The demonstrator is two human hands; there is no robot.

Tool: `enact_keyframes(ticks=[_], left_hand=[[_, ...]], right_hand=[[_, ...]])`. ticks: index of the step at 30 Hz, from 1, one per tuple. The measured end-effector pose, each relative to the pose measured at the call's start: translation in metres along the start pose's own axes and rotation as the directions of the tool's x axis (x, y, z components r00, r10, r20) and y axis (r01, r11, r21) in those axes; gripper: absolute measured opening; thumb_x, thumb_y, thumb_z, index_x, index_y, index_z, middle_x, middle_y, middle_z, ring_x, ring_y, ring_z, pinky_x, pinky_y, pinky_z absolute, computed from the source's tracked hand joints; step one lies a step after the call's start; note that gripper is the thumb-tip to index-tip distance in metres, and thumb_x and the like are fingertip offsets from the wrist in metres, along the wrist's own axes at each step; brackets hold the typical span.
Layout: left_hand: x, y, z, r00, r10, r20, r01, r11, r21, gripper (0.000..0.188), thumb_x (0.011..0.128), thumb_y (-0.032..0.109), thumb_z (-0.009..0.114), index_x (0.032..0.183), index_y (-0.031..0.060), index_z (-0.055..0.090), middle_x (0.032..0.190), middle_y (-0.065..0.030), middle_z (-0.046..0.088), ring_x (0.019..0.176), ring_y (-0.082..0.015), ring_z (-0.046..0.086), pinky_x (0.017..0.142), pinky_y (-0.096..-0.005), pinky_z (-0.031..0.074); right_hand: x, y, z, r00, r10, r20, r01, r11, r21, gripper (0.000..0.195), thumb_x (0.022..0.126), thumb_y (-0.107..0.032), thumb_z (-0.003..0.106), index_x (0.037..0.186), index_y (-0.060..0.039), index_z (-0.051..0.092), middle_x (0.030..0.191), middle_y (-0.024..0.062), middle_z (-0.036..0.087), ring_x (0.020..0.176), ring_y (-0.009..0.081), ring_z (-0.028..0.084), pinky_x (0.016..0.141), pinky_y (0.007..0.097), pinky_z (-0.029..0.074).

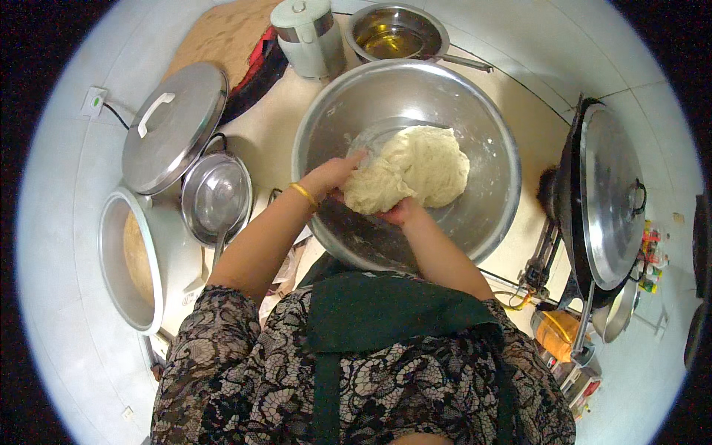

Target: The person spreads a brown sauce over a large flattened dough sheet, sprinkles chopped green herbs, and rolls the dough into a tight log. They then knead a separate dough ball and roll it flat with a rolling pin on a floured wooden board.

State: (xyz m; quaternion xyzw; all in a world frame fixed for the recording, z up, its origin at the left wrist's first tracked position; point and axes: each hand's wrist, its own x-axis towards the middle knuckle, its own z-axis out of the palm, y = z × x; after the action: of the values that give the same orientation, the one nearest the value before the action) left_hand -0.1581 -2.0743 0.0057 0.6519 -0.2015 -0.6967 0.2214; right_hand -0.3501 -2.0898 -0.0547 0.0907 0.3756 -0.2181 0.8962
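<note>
A large lump of pale dough lies in a wide stainless steel basin in front of me. My left hand holds the left side of the dough, its fingers partly hidden behind a raised fold. At the near edge of that fold, my right hand grips from below, with most of its fingers under the dough. Some flour or dough residue sticks to the basin's inner wall.
Behind the basin stand a metal bowl of yellow liquid with a handled utensil and a lidded jug. On the left are a metal lid, a strainer and a deep pot. A lidded wok is on the right.
</note>
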Motion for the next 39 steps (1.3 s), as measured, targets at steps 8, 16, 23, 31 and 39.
enact_keyframes(ticks=[8, 16, 23, 31, 39], left_hand=[[-0.027, -0.018, 0.050, 0.592, 0.778, -0.210, -0.419, 0.521, 0.744, 0.046, 0.085, 0.041, 0.075, 0.120, 0.0109, 0.073, 0.132, -0.0234, 0.061, 0.122, -0.0331, 0.060, 0.096, -0.0474, 0.049], [-0.013, -0.018, 0.088, 0.511, 0.851, 0.122, -0.405, 0.113, 0.908, 0.053, 0.080, 0.041, 0.079, 0.124, 0.0142, 0.068, 0.139, -0.0233, 0.054, 0.129, -0.0435, 0.049, 0.111, -0.0523, 0.041], [0.023, -0.009, 0.028, 0.838, 0.480, -0.259, -0.493, 0.870, 0.014, 0.035, 0.092, 0.020, 0.073, 0.124, 0.0061, 0.065, 0.121, -0.0134, 0.067, 0.109, -0.0237, 0.065, 0.094, -0.0358, 0.054], [0.010, -0.017, 0.036, 0.902, 0.388, -0.188, -0.421, 0.887, -0.189, 0.044, 0.090, 0.025, 0.075, 0.125, 0.0003, 0.067, 0.117, -0.0097, 0.069, 0.104, -0.0189, 0.066, 0.091, -0.0333, 0.054], [0.077, 0.017, 0.012, 0.853, 0.508, -0.120, -0.262, 0.616, 0.743, 0.058, 0.077, 0.044, 0.086, 0.117, 0.0042, 0.072, 0.108, -0.0125, 0.075, 0.091, -0.0235, 0.072, 0.082, -0.0358, 0.057]], right_hand=[[0.006, 0.008, -0.003, 0.986, -0.112, 0.127, 0.134, 0.975, -0.179, 0.052, 0.106, -0.045, 0.045, 0.149, -0.0155, 0.049, 0.149, 0.0098, 0.054, 0.136, 0.0289, 0.053, 0.117, 0.0498, 0.042], [-0.003, 0.014, -0.002, 0.907, -0.248, 0.341, 0.334, 0.916, -0.223, 0.059, 0.105, -0.049, 0.044, 0.154, -0.0167, 0.041, 0.156, 0.0087, 0.046, 0.141, 0.0291, 0.047, 0.119, 0.0504, 0.037], [0.003, 0.004, 0.006, 0.968, -0.115, 0.221, 0.103, 0.993, 0.065, 0.085, 0.095, -0.075, 0.045, 0.153, -0.0131, 0.041, 0.153, 0.0121, 0.048, 0.139, 0.0334, 0.048, 0.117, 0.0553, 0.037], [0.003, 0.008, 0.006, 0.991, -0.089, 0.097, 0.085, 0.995, 0.045, 0.091, 0.087, -0.082, 0.052, 0.145, -0.0125, 0.051, 0.144, 0.0126, 0.057, 0.130, 0.0344, 0.057, 0.108, 0.0557, 0.046], [0.010, 0.008, 0.002, 0.991, -0.116, 0.058, 0.117, 0.993, -0.006, 0.092, 0.085, -0.084, 0.053, 0.145, -0.0135, 0.051, 0.142, 0.0130, 0.060, 0.128, 0.0371, 0.058, 0.108, 0.0575, 0.045]])
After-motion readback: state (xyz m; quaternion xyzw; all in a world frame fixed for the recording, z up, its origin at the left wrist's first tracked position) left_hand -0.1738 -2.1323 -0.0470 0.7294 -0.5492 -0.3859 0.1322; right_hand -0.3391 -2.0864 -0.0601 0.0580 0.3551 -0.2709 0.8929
